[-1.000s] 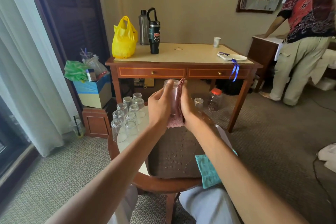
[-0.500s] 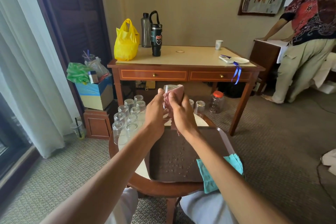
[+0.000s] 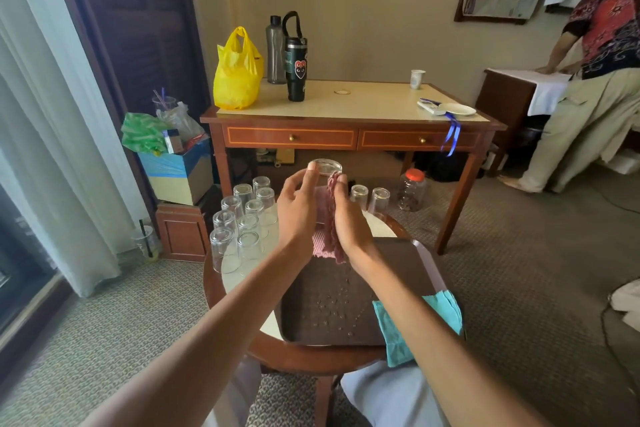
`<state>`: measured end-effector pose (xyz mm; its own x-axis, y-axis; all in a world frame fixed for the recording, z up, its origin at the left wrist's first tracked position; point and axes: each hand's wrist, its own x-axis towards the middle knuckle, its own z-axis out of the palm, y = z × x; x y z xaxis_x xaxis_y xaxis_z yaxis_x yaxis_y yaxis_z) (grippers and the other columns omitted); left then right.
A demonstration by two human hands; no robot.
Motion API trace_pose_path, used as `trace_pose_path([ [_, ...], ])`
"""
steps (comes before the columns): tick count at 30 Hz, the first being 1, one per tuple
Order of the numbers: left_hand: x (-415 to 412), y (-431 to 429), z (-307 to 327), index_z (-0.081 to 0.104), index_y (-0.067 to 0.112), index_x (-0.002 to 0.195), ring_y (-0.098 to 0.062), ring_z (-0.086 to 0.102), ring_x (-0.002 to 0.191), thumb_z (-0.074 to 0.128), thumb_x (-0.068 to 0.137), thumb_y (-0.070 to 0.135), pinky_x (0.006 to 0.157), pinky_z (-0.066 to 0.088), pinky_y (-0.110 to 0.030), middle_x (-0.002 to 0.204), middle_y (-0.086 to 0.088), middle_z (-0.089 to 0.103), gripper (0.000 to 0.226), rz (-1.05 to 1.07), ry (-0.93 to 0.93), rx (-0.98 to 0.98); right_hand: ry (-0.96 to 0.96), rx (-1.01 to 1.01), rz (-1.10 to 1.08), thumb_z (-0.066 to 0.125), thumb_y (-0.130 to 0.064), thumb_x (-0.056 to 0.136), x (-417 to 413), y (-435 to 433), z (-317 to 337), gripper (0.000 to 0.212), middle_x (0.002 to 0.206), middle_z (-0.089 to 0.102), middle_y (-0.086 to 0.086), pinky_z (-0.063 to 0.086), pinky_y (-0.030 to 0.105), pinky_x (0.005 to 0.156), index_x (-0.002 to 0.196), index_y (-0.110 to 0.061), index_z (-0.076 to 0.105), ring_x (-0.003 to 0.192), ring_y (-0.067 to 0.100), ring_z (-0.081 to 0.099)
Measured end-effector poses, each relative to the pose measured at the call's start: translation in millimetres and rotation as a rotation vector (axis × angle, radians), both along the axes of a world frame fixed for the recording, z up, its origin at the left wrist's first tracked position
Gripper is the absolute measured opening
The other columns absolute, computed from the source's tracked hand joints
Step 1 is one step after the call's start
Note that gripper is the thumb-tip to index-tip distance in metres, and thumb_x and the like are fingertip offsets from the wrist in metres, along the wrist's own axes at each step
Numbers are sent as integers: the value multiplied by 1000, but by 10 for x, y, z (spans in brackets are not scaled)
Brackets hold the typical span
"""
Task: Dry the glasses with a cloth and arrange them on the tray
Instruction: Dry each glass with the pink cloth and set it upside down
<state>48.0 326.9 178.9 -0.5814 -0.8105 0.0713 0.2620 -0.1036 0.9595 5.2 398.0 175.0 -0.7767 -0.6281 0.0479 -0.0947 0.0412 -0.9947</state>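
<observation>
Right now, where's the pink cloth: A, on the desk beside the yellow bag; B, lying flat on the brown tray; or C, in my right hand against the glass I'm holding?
C: the right hand holds the pink cloth against the glass, which the left hand grips above the tray.

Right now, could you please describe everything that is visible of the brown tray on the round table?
The tray is dark brown and rectangular, with rounded corners and a low raised rim; it looks like textured plastic. It lies flat on the round table. Water drops dot its middle. No glass stands on it. A teal cloth covers its near right corner.
</observation>
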Motion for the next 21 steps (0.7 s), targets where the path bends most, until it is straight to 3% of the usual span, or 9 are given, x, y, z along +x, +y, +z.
trace_pose_path([
  [2, -13, -64, -9, 65, 22, 123, -14, 70, 107, 67, 95, 50, 95, 58, -37, 117, 0, 72, 39, 26, -8, 29, 69, -36, 60, 23, -57, 104, 4, -14, -112, 54, 115, 71, 2, 57, 32, 88, 127, -23, 58, 102, 13, 70],
  [4, -13, -100, -32, 66, 21, 119, -20, 70, 108, 67, 96, 47, 94, 58, -41, 114, -4, 73, 35, -2, 3, 56, 139, -46, 74, 29, -52, 105, -9, -23, -195, 49, 117, 69, 1, 56, 26, 84, 135, -20, 49, 102, 10, 69],
  [7, -34, -89, -70, 69, 22, 115, -14, 73, 97, 57, 102, 46, 78, 58, -33, 100, 5, 77, 30, -85, -6, 78, 151, -84, 4, 39, -51, 103, -77, -17, -179, 45, 108, 70, 1, 54, 21, 69, 131, -18, 50, 89, 9, 71],
  [10, -92, -13, -85, 71, 31, 95, -4, 73, 73, 48, 108, 43, 64, 59, -25, 82, 9, 78, 29, -129, -43, 71, 54, -133, -111, 37, -56, 102, -146, -11, 7, 47, 87, 71, -4, 53, 21, 55, 120, -17, 58, 68, 6, 71],
  [13, -125, 31, -66, 70, 34, 94, 5, 71, 77, 53, 105, 45, 61, 54, -13, 80, 18, 76, 23, -129, -51, 34, -39, -113, -133, 22, -63, 102, -191, -19, 110, 64, 84, 73, -8, 55, 21, 64, 109, -21, 70, 73, 6, 71],
  [15, -117, 21, -32, 73, 29, 108, 5, 71, 89, 63, 99, 46, 64, 52, -9, 88, 19, 76, 22, -113, -71, 13, -71, -79, -111, 14, -68, 100, -171, -5, 103, 71, 89, 73, -2, 54, 25, 66, 105, -25, 71, 77, 11, 69],
  [17, -119, -13, -23, 74, 22, 120, -6, 73, 97, 68, 95, 47, 67, 55, -16, 100, 9, 77, 36, -101, -82, 30, -42, -4, -92, 11, -70, 98, -133, 4, 47, 74, 93, 74, 2, 53, 27, 66, 105, -27, 71, 81, 15, 69],
  [19, -111, -80, -39, 74, 21, 121, -13, 73, 102, 68, 95, 47, 75, 58, -25, 106, 2, 78, 37, -76, -70, 71, 16, 7, -18, 15, -65, 101, -65, 3, -42, 66, 104, 73, -1, 56, 27, 78, 115, -25, 66, 95, 13, 70],
  [21, -104, -150, -80, 72, 23, 122, -16, 71, 108, 68, 96, 46, 87, 58, -34, 111, 0, 76, 35, -75, -47, 121, 109, -22, 56, 23, -56, 104, -27, -8, -155, 52, 111, 69, -4, 54, 18, 77, 127, -22, 54, 101, 8, 68],
])
